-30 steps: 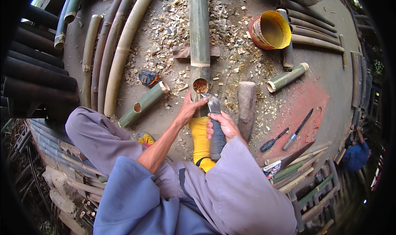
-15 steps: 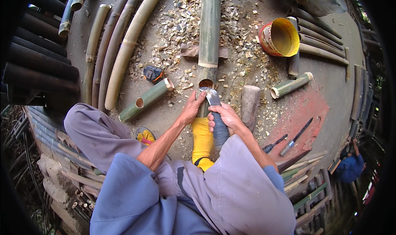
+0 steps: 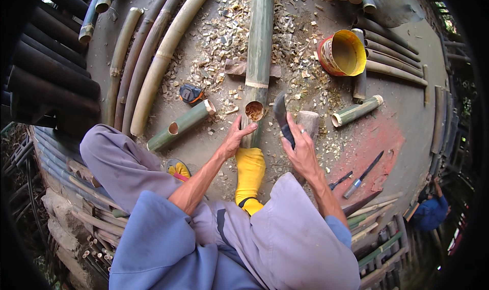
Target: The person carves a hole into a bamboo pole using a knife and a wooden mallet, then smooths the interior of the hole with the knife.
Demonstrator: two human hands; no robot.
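Note:
A long green bamboo pole (image 3: 258,50) runs straight away from me, with a round hole cut in its near part and brown fibres inside the hole. My left hand (image 3: 233,141) grips the pole's left side just below the hole, thumb across the top. My right hand (image 3: 304,150) is closed on a dark knife with a curved blade (image 3: 280,114), raised right of the pole and apart from it. Its handle is mostly hidden by the hand. A yellow-socked foot (image 3: 249,170) presses on the pole's near end.
Wood chips (image 3: 214,61) cover the ground around a wooden support block (image 3: 236,67). Left lie a holed bamboo piece (image 3: 191,119) and a tape measure (image 3: 191,93). Right are a yellow-red bucket (image 3: 333,56), a wooden stump (image 3: 308,123), a short bamboo piece (image 3: 358,111) and a long knife (image 3: 364,175).
My right hand has lifted the knife out of the hole and moved it to the right, turning it. The hole now shows fully. My left hand stays by the pole.

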